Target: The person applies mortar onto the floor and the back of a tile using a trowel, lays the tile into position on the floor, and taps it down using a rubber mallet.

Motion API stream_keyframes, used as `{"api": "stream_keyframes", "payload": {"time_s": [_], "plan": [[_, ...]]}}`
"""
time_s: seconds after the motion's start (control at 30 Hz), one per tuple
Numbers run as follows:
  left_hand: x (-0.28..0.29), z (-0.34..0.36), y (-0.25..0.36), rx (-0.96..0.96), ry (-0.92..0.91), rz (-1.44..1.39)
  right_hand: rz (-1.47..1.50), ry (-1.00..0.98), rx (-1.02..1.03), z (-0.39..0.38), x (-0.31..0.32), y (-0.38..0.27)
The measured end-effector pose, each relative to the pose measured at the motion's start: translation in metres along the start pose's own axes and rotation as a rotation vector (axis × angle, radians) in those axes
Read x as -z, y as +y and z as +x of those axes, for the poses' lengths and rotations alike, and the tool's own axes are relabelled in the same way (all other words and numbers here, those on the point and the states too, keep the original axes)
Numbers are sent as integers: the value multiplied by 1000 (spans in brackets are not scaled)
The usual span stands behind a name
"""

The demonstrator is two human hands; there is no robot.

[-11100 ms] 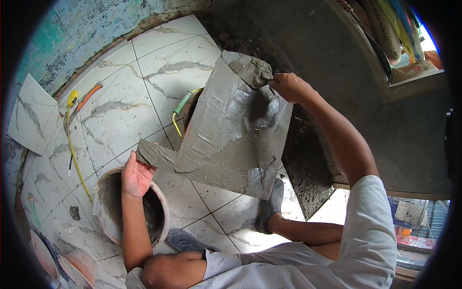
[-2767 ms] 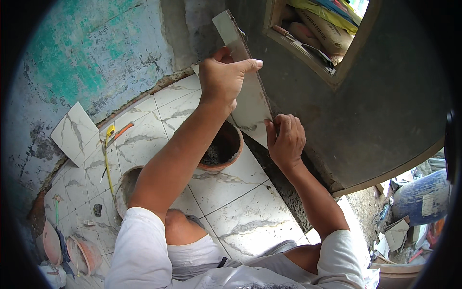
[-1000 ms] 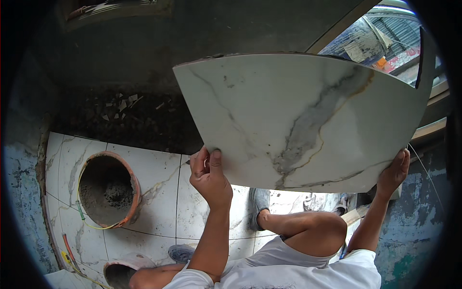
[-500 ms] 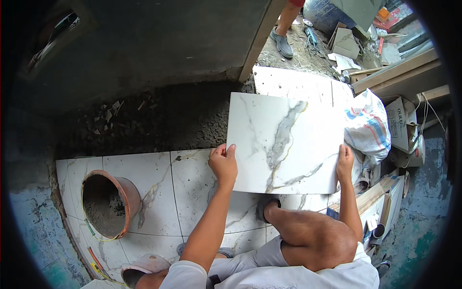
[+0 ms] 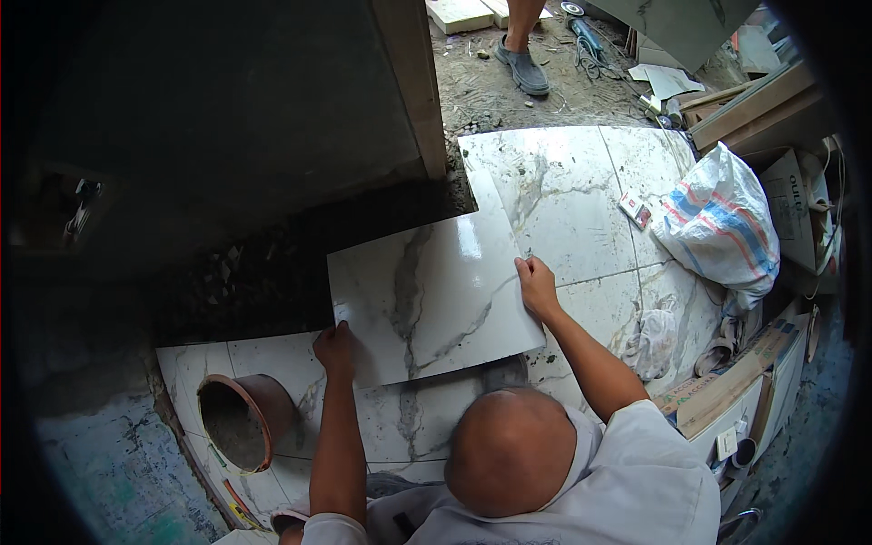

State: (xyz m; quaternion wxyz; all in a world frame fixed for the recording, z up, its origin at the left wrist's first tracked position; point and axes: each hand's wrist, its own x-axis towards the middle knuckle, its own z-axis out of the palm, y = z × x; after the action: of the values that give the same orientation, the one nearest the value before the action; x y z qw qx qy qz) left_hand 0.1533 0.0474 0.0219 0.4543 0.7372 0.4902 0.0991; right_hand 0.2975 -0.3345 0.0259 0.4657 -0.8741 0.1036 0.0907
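Observation:
A white marble-look floor tile (image 5: 454, 300) with grey veins is held by its two sides, between my hands. My left hand (image 5: 334, 350) is closed on its left edge, near the lower corner. Partway up the opposite edge, my right hand (image 5: 536, 283) pinches it with the thumb and bent fingers. The tile's upper right part reaches up as a narrow strip beside the wall's end. Laid tiles (image 5: 581, 195) lie beyond and under it, and the dark rough bed (image 5: 272, 291) borders it at the left. My bent knee (image 5: 513, 450) is just below it.
A brown bucket (image 5: 283, 409) with grey mortar stands at left. On the right are a white striped sack (image 5: 722, 222), a small red-and-white pack (image 5: 635, 209) and a long carton (image 5: 736, 381). Another person's shoe (image 5: 524, 68) and an angle grinder (image 5: 588, 41) are beyond the doorway.
The tile has moved left and now lies lower and slanted beside the dark bed, with both hands still on it. My view has shifted. The other person's foot has a different position.

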Motion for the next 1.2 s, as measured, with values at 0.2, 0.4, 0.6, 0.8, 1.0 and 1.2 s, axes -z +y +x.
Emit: {"api": "stream_keyframes", "payload": {"time_s": [0.2,0.4,0.6,0.8,1.0,1.2], "plan": [[19,11,14,74,-107,-66,68,-79,-108,10,-18,-21],[18,35,-5,49,-111,-30,106,-59,-78,18,-35,-21],[8,62,-28,27,-102,5,106,-39,-109,16,-46,-20],[13,87,-34,74,-156,-19,125,-19,-109,10,-59,-23],[17,106,-40,56,-163,-6,141,12,-111,4,-71,-23],[17,118,-42,88,-186,-27,151,41,-88,1,-79,-19]]}}
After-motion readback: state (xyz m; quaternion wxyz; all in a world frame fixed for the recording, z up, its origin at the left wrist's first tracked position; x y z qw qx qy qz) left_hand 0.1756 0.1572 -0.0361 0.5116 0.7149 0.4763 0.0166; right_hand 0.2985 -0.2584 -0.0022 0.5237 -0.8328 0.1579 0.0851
